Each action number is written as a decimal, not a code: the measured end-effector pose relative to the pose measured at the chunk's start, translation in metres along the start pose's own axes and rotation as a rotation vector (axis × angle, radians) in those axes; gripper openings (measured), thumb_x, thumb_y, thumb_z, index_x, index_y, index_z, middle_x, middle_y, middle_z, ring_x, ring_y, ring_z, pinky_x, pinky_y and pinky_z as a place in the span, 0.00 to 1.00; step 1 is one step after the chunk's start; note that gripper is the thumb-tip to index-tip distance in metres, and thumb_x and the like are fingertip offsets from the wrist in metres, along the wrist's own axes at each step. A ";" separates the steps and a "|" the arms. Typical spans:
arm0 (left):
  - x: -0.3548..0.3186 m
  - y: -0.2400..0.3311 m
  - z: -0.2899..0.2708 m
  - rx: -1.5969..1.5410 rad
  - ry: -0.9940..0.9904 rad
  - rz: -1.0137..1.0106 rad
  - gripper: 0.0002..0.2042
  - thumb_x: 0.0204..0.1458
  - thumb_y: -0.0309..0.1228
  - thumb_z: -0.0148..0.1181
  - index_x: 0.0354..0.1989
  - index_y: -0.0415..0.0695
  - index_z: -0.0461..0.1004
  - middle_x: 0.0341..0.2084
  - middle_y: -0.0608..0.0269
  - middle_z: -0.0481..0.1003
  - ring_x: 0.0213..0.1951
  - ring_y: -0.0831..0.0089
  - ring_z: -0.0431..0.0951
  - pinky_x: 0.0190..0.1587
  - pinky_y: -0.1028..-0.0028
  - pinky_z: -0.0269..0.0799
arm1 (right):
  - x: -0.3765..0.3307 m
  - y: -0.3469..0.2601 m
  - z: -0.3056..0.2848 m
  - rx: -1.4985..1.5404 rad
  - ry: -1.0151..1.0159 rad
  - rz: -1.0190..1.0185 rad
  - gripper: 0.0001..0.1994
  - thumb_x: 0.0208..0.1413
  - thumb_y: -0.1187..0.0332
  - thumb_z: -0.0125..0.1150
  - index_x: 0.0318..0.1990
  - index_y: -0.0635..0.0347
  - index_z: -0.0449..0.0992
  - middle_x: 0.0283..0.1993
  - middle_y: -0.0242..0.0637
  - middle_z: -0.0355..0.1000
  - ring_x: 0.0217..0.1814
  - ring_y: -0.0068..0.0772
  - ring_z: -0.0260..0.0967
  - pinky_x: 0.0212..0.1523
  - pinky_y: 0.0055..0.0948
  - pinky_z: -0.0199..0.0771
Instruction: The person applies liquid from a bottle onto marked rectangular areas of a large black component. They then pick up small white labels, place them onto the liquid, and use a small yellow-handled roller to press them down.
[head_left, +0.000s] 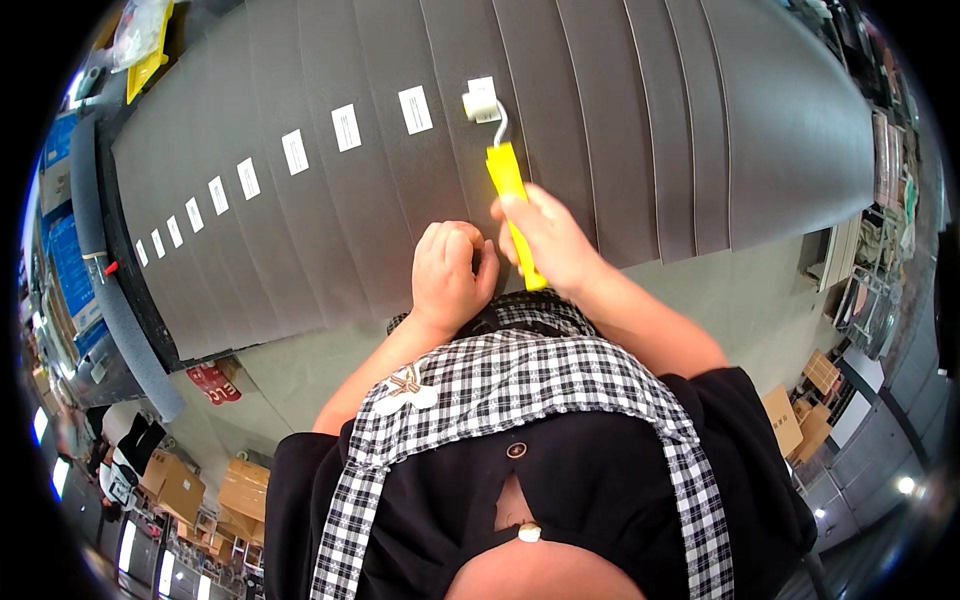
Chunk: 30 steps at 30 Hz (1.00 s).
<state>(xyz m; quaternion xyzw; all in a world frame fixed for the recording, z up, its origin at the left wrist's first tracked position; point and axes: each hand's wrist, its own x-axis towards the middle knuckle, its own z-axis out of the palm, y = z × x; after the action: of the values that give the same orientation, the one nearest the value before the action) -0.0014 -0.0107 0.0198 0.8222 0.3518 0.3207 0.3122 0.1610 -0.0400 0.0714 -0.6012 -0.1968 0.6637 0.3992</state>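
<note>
Yellow-handled hand roller (506,168) is projecting from the right hand (550,235) over dark grey leather-look sheets (620,130), with its working end lying at the rightmost white label (481,86).

Just beyond the checked apron (520,365), the left hand (447,275) is resting at the near edge of the sheets. Its fingers are lying folded inward; whether they are enclosing anything cannot be determined. Right-hand fingers are grasping the yellow handle (508,180), with the thumb lying along its upper face. Farther out, a bent metal frame (503,122) is carrying the pale roller sleeve (482,107), which is partly covering the label. Nine further labels (415,109) are forming a line leftward across the sheets.

Caution: a tilted sleeve or uneven hand pressure could be creasing the label, trapping air beneath it or skewing it. Excess sideways force could be dragging the overlapping sheets out of alignment.

Orientation: the handle's long axis is running away from the body and leaning slightly left at its far end. The working end is pointing away from the person; the butt is pointing back toward the apron. The sleeve's own axis is lying crosswise, roughly left to right.
</note>
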 end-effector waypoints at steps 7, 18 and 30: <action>0.001 0.000 0.000 0.005 0.006 0.010 0.14 0.42 0.18 0.67 0.32 0.43 0.66 0.28 0.58 0.71 0.29 0.58 0.71 0.33 0.64 0.66 | -0.002 -0.011 -0.003 0.073 -0.017 0.033 0.17 0.71 0.54 0.49 0.45 0.63 0.70 0.24 0.32 0.69 0.22 0.20 0.63 0.26 0.23 0.65; -0.016 -0.006 -0.016 -0.591 0.029 -0.353 0.20 0.60 0.30 0.59 0.58 0.40 0.64 0.45 0.60 0.71 0.41 0.72 0.72 0.45 0.72 0.70 | 0.003 0.011 0.013 -0.035 -0.095 -0.239 0.17 0.73 0.52 0.45 0.49 0.57 0.70 0.31 0.29 0.68 0.31 0.17 0.65 0.35 0.20 0.69; 0.015 -0.016 -0.029 -0.703 0.218 -0.476 0.39 0.65 0.45 0.60 0.71 0.36 0.44 0.53 0.51 0.69 0.51 0.68 0.73 0.56 0.69 0.70 | 0.051 0.002 0.049 -0.646 0.004 -0.700 0.17 0.70 0.57 0.48 0.52 0.60 0.72 0.43 0.46 0.70 0.49 0.54 0.66 0.53 0.48 0.66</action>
<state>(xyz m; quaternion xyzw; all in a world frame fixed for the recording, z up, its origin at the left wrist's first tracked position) -0.0208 0.0184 0.0298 0.5233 0.4317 0.4249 0.5993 0.1163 0.0086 0.0472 -0.5935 -0.5828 0.3930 0.3920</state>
